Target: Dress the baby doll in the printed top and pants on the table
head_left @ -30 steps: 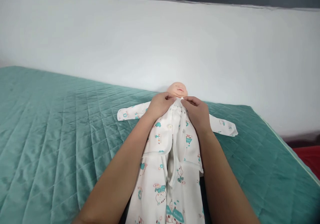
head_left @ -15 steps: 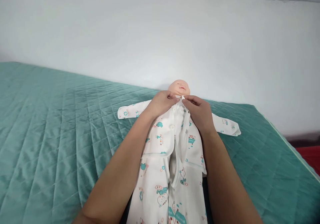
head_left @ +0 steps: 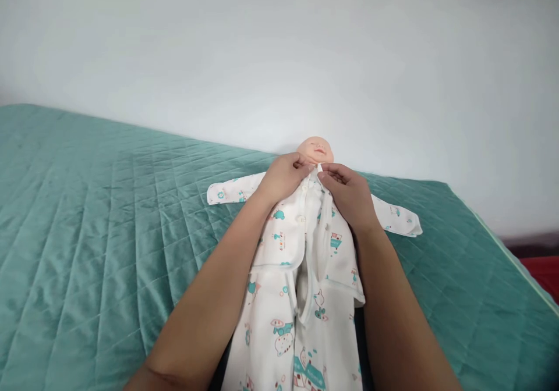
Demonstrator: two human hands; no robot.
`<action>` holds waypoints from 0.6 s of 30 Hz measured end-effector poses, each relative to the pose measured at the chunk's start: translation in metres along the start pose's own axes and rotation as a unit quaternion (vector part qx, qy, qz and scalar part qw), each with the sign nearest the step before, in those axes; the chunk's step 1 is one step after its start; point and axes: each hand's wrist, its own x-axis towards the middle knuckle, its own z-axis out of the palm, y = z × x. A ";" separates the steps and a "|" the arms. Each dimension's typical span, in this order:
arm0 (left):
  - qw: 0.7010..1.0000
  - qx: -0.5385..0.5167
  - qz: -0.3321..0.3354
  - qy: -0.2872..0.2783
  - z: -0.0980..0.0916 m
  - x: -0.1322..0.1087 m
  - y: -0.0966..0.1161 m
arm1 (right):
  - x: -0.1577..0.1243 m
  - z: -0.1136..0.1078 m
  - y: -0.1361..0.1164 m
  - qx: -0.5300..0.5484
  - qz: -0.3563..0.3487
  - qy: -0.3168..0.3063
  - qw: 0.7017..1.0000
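Note:
A baby doll (head_left: 315,148) lies on its back, dressed in a white printed baby jacket (head_left: 279,240) and matching pants (head_left: 271,327). The jacket's front is parted down the middle, with a button (head_left: 301,219) on its left edge. My left hand (head_left: 286,177) pinches the left side of the collar just below the doll's chin. Opposite it, my right hand (head_left: 349,193) pinches the right collar edge between thumb and fingers. Both sleeves stretch out sideways. My hands cover the doll's shoulders.
A green quilted cover (head_left: 109,222) lies under the doll. Behind the doll's head rises a white wall (head_left: 279,59). The cover's edge runs down the right side, with a red object (head_left: 541,272) beyond it.
The view has shifted slightly. Both hands stay at the collar with almost no movement, and the jacket front remains parted.

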 end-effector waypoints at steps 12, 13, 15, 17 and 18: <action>0.997 -0.079 -0.004 0.011 0.007 0.004 -0.003 | -0.001 0.000 -0.007 0.036 0.026 -0.016 0.999; 0.996 -0.085 -0.007 0.006 0.007 0.004 -0.003 | -0.001 0.000 -0.008 0.038 0.032 -0.022 0.999; 0.995 -0.097 -0.008 -0.003 0.006 0.003 -0.003 | -0.002 -0.001 -0.010 0.036 0.048 -0.030 0.998; 0.995 -0.096 -0.004 -0.012 0.005 0.001 -0.001 | -0.003 -0.002 -0.013 0.024 0.070 -0.035 0.997; 0.996 -0.091 -0.002 -0.015 0.005 0.000 0.000 | -0.004 -0.003 -0.014 0.016 0.078 -0.037 0.996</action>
